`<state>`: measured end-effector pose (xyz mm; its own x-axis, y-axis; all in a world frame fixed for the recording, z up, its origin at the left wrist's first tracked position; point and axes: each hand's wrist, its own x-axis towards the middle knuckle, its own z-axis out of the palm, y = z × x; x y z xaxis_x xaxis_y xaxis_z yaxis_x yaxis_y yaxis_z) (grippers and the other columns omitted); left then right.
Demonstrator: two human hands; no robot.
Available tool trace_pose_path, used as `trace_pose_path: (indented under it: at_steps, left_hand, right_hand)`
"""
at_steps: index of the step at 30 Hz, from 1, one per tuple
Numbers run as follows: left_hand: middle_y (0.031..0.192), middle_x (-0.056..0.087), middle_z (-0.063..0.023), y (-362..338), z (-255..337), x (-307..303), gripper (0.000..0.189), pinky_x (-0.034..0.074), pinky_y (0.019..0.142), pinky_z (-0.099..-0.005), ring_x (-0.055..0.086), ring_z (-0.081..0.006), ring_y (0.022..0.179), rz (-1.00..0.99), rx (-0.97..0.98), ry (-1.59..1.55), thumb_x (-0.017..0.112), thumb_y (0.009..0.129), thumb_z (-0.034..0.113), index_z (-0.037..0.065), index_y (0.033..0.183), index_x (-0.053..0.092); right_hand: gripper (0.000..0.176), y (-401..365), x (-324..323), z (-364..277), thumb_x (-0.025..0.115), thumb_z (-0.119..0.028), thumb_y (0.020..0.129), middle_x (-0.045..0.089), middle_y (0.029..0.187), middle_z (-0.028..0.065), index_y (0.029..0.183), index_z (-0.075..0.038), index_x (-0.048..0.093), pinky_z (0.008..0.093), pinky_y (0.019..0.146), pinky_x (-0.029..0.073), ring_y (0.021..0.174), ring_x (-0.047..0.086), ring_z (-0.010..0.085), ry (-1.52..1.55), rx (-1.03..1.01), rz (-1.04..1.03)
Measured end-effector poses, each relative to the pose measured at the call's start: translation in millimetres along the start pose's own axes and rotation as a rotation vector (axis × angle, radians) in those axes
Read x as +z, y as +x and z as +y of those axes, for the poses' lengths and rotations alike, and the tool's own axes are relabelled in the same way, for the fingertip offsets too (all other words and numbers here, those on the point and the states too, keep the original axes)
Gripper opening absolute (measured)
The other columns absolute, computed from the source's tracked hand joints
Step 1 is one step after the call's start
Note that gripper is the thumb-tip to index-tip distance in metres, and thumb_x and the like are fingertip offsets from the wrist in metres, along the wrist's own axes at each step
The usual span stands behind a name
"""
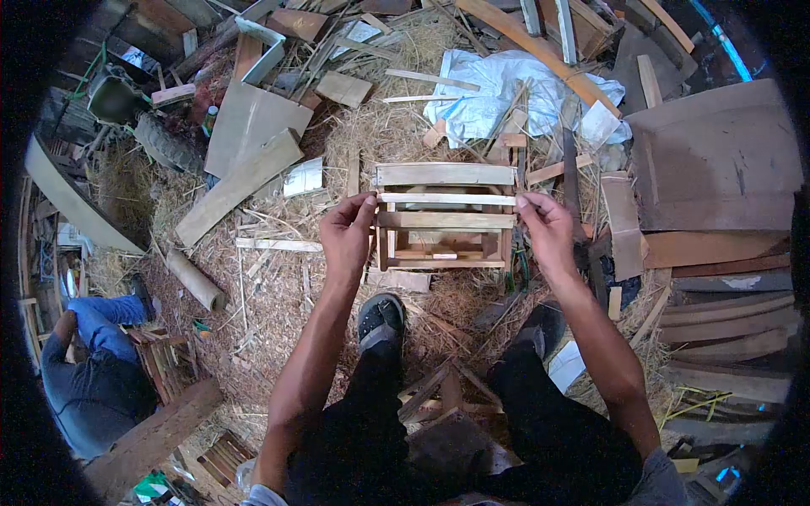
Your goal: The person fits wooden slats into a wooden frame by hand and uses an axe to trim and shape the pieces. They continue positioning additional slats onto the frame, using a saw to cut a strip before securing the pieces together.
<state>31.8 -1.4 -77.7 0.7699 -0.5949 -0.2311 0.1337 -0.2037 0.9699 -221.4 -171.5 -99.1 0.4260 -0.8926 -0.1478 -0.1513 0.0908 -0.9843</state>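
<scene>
A thin pale wooden slat lies level across a small wooden frame, between its wider top boards. My left hand pinches the slat's left end between thumb and fingers. At the other end, my right hand grips it the same way, with thumb and fingertips closed. Standing on the ground ahead of my feet, the frame has side legs, a curved rear board and a lower shelf partly hidden beneath the upper slats.
Straw and wood scraps cover the ground. A white plastic sack lies behind the frame, and a long plank to its left. Curved boards are stacked at right. Another person sits at far left. My shoes flank the near side.
</scene>
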Motion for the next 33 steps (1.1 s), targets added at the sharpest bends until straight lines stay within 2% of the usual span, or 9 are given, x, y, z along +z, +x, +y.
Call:
trace_pose_path:
  at_steps: [4, 11, 18, 25, 31, 33]
  left_hand:
    - [0.089, 0.071, -0.0040, 0.8, -0.8, 0.6, 0.018, 0.049, 0.069, -0.0231, 0.062, -0.0080, 0.076, -0.003, -0.027, -0.014, 0.068, 0.091, 0.012, -0.002, 0.102, 0.071]
    - [0.087, 0.071, -0.0038, -0.5, 0.5, 1.5, 0.018, 0.048, 0.065, -0.0236, 0.061, -0.0082, 0.074, -0.011, -0.035, -0.006, 0.067, 0.091, 0.015, 0.000, 0.101, 0.071]
    - [0.084, 0.070, -0.0034, -1.2, 0.2, 1.6, 0.019, 0.046, 0.062, -0.0242, 0.060, -0.0080, 0.070, -0.002, -0.038, 0.029, 0.068, 0.091, 0.017, 0.000, 0.099, 0.071]
    - [0.080, 0.069, -0.0030, 0.0, -1.8, 1.6, 0.017, 0.046, 0.060, -0.0237, 0.058, -0.0077, 0.068, -0.010, -0.040, 0.005, 0.069, 0.091, 0.016, 0.000, 0.097, 0.072]
    - [0.081, 0.068, -0.0031, 3.9, 1.3, -0.6, 0.016, 0.046, 0.059, -0.0230, 0.056, -0.0068, 0.065, -0.020, -0.140, -0.063, 0.069, 0.090, 0.016, 0.001, 0.094, 0.072]
    - [0.085, 0.068, -0.0024, 5.3, -0.8, -4.3, 0.019, 0.046, 0.063, -0.0252, 0.057, -0.0091, 0.071, -0.040, -0.188, -0.065, 0.070, 0.089, 0.019, 0.002, 0.098, 0.072]
  right_hand:
    - [0.026, -0.7, -3.2, 1.1, 0.062, -0.023, 0.097, 0.067, 0.085, 0.0000, 0.105, 0.001, 0.068, 0.0223, 0.067, 0.046, 0.074, 0.056, 0.0057, -0.014, 0.029, -0.008]
    - [0.027, -3.5, -0.5, -1.2, 0.062, -0.025, 0.097, 0.066, 0.083, -0.0017, 0.104, 0.000, 0.068, 0.0211, 0.062, 0.044, 0.070, 0.055, 0.0042, 0.041, 0.054, -0.001]
    - [0.022, -2.8, 3.1, -2.6, 0.068, -0.019, 0.093, 0.065, 0.083, -0.0033, 0.104, 0.000, 0.068, 0.0188, 0.059, 0.043, 0.070, 0.054, 0.0029, 0.114, 0.056, -0.007]
    - [0.013, -1.4, 3.1, -3.9, 0.066, -0.014, 0.093, 0.064, 0.078, -0.0017, 0.098, -0.003, 0.068, 0.0213, 0.058, 0.042, 0.065, 0.055, 0.0054, 0.122, 0.113, -0.007]
    - [0.013, 9.4, -2.3, 0.3, 0.071, -0.014, 0.089, 0.064, 0.074, -0.0015, 0.095, -0.003, 0.068, 0.0214, 0.057, 0.044, 0.063, 0.056, 0.0057, 0.246, 0.148, -0.063]
    - [0.013, 7.6, -2.1, -1.6, 0.071, -0.015, 0.089, 0.064, 0.074, -0.0017, 0.094, -0.003, 0.068, 0.0214, 0.057, 0.043, 0.063, 0.055, 0.0055, 0.221, 0.140, -0.066]
